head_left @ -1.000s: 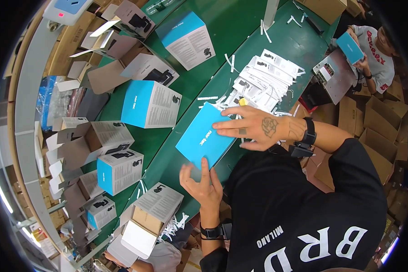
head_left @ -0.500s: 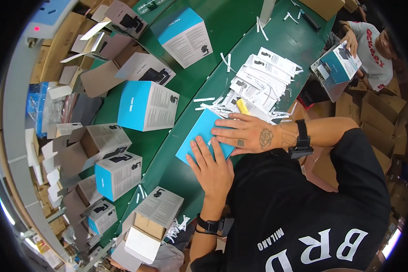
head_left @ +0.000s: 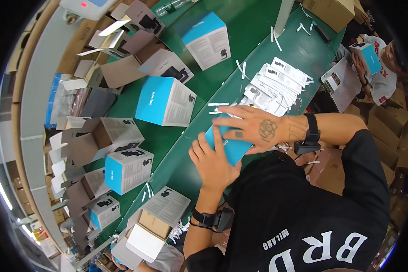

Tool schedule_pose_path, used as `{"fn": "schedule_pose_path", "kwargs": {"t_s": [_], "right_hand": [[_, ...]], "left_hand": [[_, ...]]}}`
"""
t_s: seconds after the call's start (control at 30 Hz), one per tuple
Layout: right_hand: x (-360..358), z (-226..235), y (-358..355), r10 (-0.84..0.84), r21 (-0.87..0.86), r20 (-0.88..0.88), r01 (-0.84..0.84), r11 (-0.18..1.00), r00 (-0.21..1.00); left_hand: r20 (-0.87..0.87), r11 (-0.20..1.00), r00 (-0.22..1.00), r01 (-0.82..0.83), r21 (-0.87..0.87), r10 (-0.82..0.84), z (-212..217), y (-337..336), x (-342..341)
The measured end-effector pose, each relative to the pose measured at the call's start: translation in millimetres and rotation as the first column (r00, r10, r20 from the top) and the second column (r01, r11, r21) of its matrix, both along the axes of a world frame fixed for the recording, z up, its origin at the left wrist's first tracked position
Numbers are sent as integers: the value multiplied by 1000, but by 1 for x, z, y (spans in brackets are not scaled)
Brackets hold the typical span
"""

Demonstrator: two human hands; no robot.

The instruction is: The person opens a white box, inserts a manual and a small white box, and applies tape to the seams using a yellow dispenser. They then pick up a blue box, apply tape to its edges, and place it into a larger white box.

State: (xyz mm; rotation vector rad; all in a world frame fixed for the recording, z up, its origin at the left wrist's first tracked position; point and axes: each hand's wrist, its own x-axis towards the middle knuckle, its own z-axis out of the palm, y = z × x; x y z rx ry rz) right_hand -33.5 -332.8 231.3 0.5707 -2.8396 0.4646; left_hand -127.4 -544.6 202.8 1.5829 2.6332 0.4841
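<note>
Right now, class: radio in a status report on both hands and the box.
Left hand pressed against blue box from below. Right hand flat on top. Box at green belt edge; leaflet stack just beyond, nothing blocking.

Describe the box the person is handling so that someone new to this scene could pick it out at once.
Start at the long green conveyor belt running diagonally through the picture. Near its lower edge, close to the person's chest, a blue box lies pressed between the left hand and the right hand. Unlike the other blue-and-white boxes standing free on the belt, it is mostly covered by hands.
</note>
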Motion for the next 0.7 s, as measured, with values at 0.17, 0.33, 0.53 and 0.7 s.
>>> {"fn": "schedule_pose_path", "kwargs": {"t_s": [0.17, 0.33, 0.53, 0.7], "right_hand": [[-12, 6, -8, -40, 174, 206, 3, 985, 978], [-22, 2, 0, -14, 157, 200, -18, 987, 980], [-27, 6, 21, 164, 145, 224, -199, 969, 961], [-32, 18, 20, 226, 187, 118, -245, 951, 967]], "left_hand": [[-26, 997, 999, 30, 74, -28, -2, -5, -2], [-11, 984, 986, 167, 61, -167, 1, -25, -34], [5, 965, 965, 262, -25, -262, 10, -39, -36], [-5, 970, 970, 244, 12, -244, 5, -56, -33]]}}
